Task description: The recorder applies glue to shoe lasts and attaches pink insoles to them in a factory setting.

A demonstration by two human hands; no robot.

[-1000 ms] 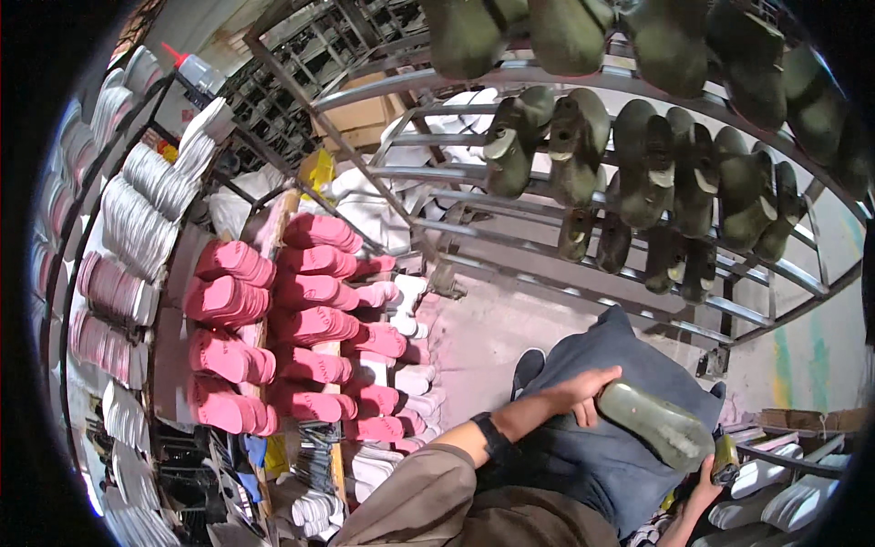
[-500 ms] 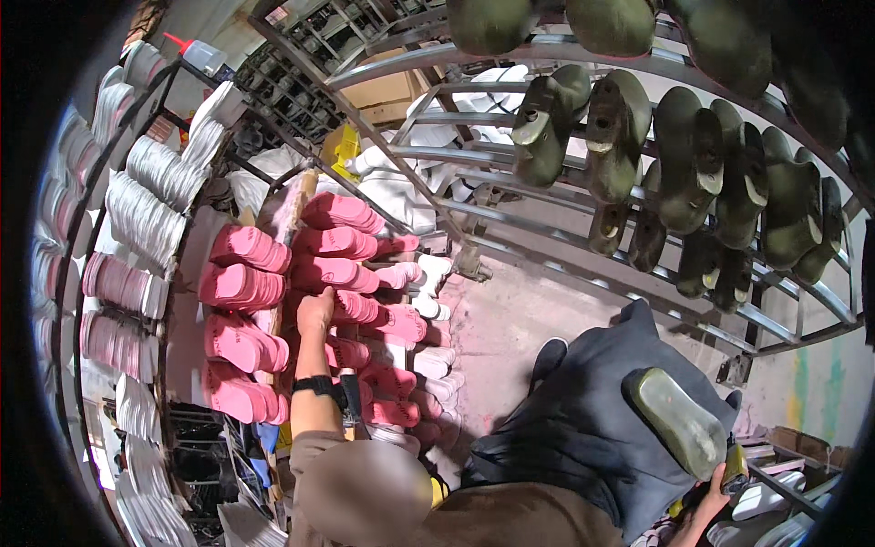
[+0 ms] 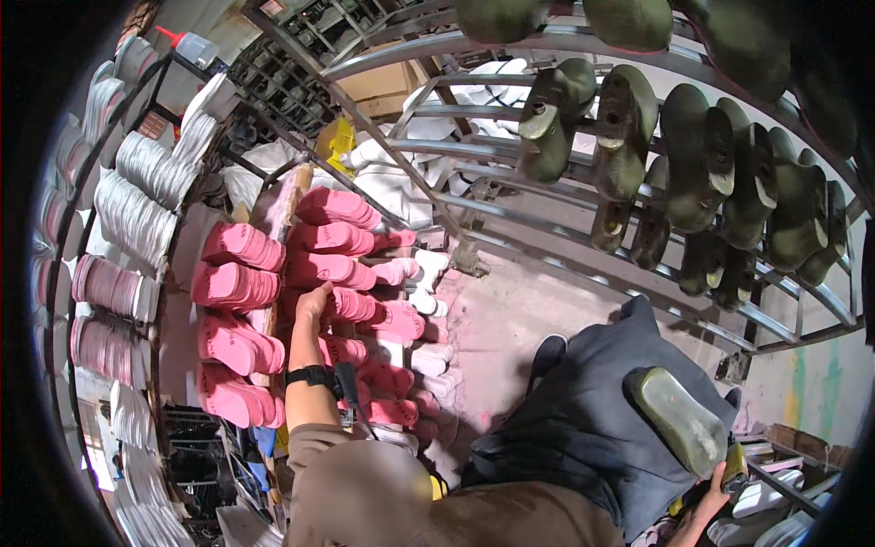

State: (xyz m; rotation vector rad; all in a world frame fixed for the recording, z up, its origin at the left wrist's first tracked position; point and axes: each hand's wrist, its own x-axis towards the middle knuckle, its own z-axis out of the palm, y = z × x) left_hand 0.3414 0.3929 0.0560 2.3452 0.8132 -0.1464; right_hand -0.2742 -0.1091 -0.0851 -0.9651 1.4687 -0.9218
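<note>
My left hand [image 3: 312, 301] is stretched out over stacks of pink insoles [image 3: 349, 306]. Its fingers are curled at the end of one stack, seemingly pinching an insole, though the fingertips are partly hidden. A dark strap [image 3: 310, 375] circles that wrist. Down at the lower right, my right hand [image 3: 716, 489] grips the end of an olive-green shoe last [image 3: 676, 415]. The last lies sole up across my dark-clad lap, and part of the grip is hidden by it.
A metal rack [image 3: 510, 155] with several dark green lasts [image 3: 625, 128] slants across the upper right. White insole stacks [image 3: 137, 205] stand on the left rack. A red-tipped bottle [image 3: 194, 49] sits at upper left. White insoles [image 3: 768, 493] lie at lower right.
My left hand has shifted slightly up and left in the picture, still at the pink stacks, as the view moved a little. The right hand and last have stayed in place.
</note>
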